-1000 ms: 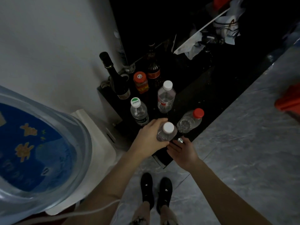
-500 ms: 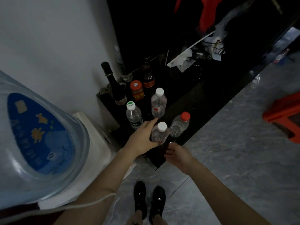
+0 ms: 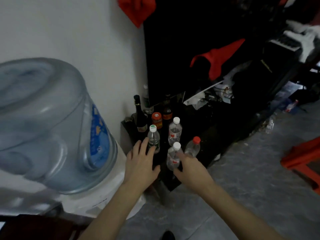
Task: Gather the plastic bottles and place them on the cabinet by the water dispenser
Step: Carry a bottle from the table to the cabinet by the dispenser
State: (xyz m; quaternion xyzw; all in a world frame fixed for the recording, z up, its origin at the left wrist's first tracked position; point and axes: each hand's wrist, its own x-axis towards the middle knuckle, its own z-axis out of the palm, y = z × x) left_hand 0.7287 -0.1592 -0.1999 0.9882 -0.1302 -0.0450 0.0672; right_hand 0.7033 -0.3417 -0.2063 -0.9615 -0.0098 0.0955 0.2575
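Between open hands (image 3: 166, 163), upright bottle (image 3: 173, 157)

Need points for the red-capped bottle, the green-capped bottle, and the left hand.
red-capped bottle (image 3: 192, 147): head view, on its clear body below the cap.
green-capped bottle (image 3: 153, 136): head view, on its clear shoulder under the cap.
left hand (image 3: 141, 163): head view, on the back of the hand.

No text readable; bottle labels (image 3: 174, 134), cap print (image 3: 153, 127), dispenser jug label (image 3: 99, 134) too blurred
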